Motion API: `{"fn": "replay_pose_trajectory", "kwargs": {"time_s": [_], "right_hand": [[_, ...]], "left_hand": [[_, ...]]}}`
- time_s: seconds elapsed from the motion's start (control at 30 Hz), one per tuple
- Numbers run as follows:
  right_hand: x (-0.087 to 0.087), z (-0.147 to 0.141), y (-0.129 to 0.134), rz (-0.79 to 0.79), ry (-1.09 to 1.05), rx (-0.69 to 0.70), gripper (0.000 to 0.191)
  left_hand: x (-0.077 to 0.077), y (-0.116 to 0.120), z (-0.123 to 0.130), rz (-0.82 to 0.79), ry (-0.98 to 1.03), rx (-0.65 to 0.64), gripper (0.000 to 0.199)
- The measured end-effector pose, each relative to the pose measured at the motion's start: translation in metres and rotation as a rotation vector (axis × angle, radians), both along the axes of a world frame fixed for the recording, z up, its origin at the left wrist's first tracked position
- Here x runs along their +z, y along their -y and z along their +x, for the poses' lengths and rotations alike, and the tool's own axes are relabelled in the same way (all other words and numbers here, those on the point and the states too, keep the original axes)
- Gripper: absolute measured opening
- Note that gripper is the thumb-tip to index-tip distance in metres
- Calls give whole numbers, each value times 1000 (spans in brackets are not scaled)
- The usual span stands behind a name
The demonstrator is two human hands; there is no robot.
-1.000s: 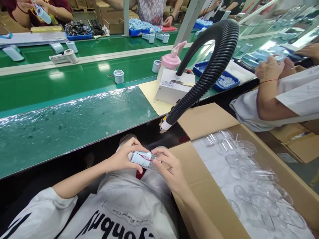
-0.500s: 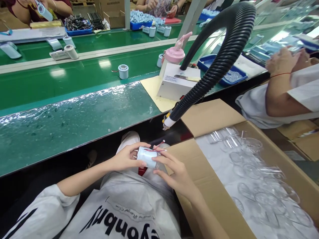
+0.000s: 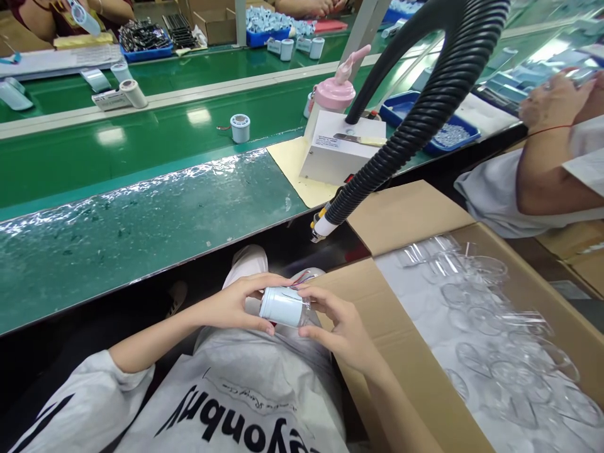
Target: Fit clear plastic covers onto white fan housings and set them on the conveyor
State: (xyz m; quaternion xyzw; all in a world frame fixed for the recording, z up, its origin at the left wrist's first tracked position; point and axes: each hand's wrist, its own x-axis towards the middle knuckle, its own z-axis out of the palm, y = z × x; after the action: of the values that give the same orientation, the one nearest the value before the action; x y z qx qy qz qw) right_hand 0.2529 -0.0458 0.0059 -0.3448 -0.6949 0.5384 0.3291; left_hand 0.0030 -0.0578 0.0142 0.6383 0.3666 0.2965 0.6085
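Observation:
Above my lap, my left hand (image 3: 236, 304) is closed round the left end of a light blue cylindrical housing (image 3: 281, 306), which lies on its side. A clear plastic piece (image 3: 306, 311) covers its right end. My right hand (image 3: 343, 327) grips that clear end, with thumb below and fingers above. Thin red and dark wires (image 3: 304, 277) stick out along the top, near the fingertips. Over the hands hangs the white nozzle (image 3: 322, 227) of a black corrugated hose, touching neither hand.
An open carton (image 3: 410, 352) at my right holds several clear plastic cups (image 3: 514, 371). The black hose (image 3: 415, 132) arches from a white box (image 3: 346, 141) on the bench. A conveyor (image 3: 179, 148) carries blue cylinders. A co-worker's hands (image 3: 557, 100) are at far right.
The cylinder has turned a little in my hands, and its wires now point up rather than right. My right hand has shifted slightly rightward. The view has moved a little.

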Motion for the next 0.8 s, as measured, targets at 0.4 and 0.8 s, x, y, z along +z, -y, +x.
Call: {"fn": "replay_pose_trajectory", "kwargs": {"time_s": [0.4, 0.8], "right_hand": [[-7, -3, 1, -351, -126, -19, 52], [-8, -14, 4, -689, -205, -53, 56]], "left_hand": [[-6, 1, -3, 175, -39, -25, 74], [-9, 3, -3, 216, -70, -52, 73]]}}
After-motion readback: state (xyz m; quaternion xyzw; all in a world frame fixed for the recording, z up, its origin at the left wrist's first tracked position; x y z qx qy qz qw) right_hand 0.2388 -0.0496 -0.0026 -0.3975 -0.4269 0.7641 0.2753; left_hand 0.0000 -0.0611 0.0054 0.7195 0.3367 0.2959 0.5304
